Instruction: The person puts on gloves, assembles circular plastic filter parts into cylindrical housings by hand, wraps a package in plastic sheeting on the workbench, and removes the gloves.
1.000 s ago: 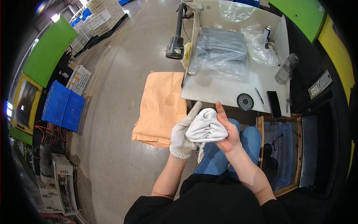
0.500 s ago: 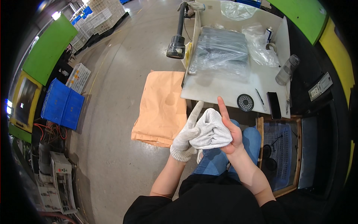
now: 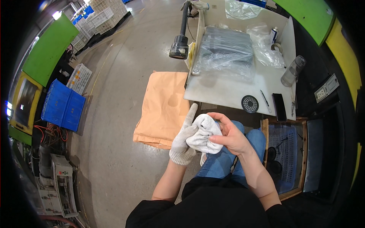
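Note:
A crumpled white cloth (image 3: 205, 135) is bunched between my two hands, above my knees; whether anything is wrapped inside it I cannot tell. My left hand (image 3: 184, 140) wears a white knitted glove and grips the cloth's left side with the thumb, its index finger pointing up and away. My bare right hand (image 3: 234, 137) pinches the cloth from the right, thumb on the near side and fingers behind the top edge. On the white worktable ahead lie a round black perforated disc (image 3: 250, 104), a pen (image 3: 265, 101) and a dark phone (image 3: 279, 107).
Plastic-wrapped grey sheets (image 3: 226, 49) cover the table's back, beside a spray can (image 3: 273, 35) and clear bottle (image 3: 293, 71). A black flexible-arm lamp (image 3: 179, 48) hangs at its left. An orange-brown paper sack (image 3: 163, 106) lies left; a blue basket (image 3: 291, 152) holds black parts at right.
The cloth and both hands have shifted slightly left. My right fingers have curled from stretched out into a pinch on the cloth, which is now more tightly bunched.

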`<state>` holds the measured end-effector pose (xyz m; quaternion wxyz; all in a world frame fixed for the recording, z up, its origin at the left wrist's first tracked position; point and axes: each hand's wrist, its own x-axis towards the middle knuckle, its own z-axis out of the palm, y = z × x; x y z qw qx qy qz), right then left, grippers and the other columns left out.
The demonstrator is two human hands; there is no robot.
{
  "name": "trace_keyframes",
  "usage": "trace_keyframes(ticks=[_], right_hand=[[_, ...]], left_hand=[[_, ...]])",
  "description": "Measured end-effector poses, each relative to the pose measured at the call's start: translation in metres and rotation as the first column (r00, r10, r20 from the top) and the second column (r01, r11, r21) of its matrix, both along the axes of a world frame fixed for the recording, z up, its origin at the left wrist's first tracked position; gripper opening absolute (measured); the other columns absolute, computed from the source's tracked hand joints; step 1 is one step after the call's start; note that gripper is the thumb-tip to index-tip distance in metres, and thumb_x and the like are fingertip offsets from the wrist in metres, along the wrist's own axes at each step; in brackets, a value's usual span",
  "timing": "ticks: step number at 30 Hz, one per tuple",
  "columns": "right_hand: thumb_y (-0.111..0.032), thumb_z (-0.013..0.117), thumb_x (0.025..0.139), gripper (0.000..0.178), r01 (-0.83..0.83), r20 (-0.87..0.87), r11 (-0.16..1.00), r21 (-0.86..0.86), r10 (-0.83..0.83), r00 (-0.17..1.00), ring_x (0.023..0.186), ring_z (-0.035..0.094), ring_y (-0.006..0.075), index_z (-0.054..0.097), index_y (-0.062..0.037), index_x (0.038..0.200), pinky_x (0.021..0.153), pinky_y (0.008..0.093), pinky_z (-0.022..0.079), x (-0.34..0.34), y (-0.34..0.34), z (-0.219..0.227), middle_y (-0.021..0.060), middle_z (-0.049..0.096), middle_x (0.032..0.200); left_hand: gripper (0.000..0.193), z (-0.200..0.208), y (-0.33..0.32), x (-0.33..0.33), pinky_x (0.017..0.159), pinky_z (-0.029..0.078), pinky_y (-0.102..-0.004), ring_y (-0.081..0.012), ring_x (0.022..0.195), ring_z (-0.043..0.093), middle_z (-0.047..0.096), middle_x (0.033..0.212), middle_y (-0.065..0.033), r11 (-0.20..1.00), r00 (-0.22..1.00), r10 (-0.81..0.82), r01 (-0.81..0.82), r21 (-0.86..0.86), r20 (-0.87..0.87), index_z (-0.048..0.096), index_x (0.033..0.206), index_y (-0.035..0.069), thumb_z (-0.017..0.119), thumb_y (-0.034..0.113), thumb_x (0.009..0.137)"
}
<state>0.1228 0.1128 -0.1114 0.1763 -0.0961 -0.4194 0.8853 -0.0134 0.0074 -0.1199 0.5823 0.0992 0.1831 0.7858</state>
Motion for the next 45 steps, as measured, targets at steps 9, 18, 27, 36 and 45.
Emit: trace_keyframes(ticks=[9, 18, 27, 36, 45], right_hand=[[-0.002, 0.052, 0.072, 0.064, -0.031, -0.221, 0.908, -0.419, -0.068, 0.973, 0.117, 0.054, 0.0246, 0.04, -0.0012, 0.134, 0.101, 0.0368, 0.044, 0.002, 0.001, -0.018, 0.0137, 0.053, 0.126], [-0.006, 0.052, 0.07, 0.062, -0.107, -0.338, 0.859, -0.5, -0.08, 0.938, 0.117, 0.053, 0.0276, 0.043, 0.0006, 0.131, 0.103, 0.0393, 0.041, 0.002, -0.002, -0.022, 0.0149, 0.053, 0.125], [-0.013, 0.054, 0.089, 0.037, 0.106, -0.013, 0.971, -0.214, -0.112, 0.994, 0.107, 0.059, 0.0179, 0.048, -0.0033, 0.124, 0.091, 0.0314, 0.049, 0.0, -0.007, -0.011, 0.008, 0.058, 0.115], [-0.007, 0.048, 0.092, 0.028, 0.226, 0.047, 0.833, -0.505, -0.235, 0.971, 0.102, 0.061, 0.0184, 0.05, -0.0043, 0.12, 0.09, 0.0321, 0.05, -0.01, -0.016, -0.012, 0.0078, 0.06, 0.109], [-0.006, 0.043, 0.089, 0.032, 0.178, -0.089, 0.87, -0.46, -0.245, 0.965, 0.101, 0.059, 0.0187, 0.048, -0.0044, 0.12, 0.09, 0.0325, 0.049, -0.008, -0.021, -0.014, 0.0081, 0.058, 0.109]], left_hand=[[0.084, 0.009, 0.002, 0.008, 0.091, 0.05, -0.0361, -0.0261, 0.111, 0.057, 0.051, 0.125, -0.0205, 0.994, 0.993, -0.078, 0.084, 0.064, -0.085, 0.01, 0.151, 0.011, 0.057, 0.002, 0.083], [0.087, 0.015, 0.0, 0.012, 0.089, 0.05, -0.0349, -0.0254, 0.109, 0.058, 0.054, 0.122, -0.0193, 0.997, 0.997, -0.057, 0.06, 0.049, -0.058, 0.01, 0.151, 0.011, 0.058, 0.002, 0.08], [0.086, 0.011, -0.003, 0.01, 0.093, 0.049, -0.0358, -0.0274, 0.113, 0.057, 0.051, 0.126, -0.0219, 0.999, 0.988, -0.035, 0.036, -0.001, -0.151, 0.01, 0.15, 0.006, 0.057, 0.004, 0.078], [0.084, 0.003, 0.001, 0.011, 0.091, 0.05, -0.0352, -0.0281, 0.112, 0.057, 0.05, 0.128, -0.0219, 0.996, 0.997, -0.073, 0.072, 0.053, 0.007, 0.009, 0.151, 0.011, 0.055, 0.0, 0.082], [0.09, -0.003, -0.004, 0.013, 0.09, 0.05, -0.0337, -0.0272, 0.108, 0.059, 0.052, 0.126, -0.0207, 0.996, 0.998, -0.064, 0.064, 0.063, -0.004, 0.01, 0.152, 0.015, 0.056, -0.001, 0.076]])
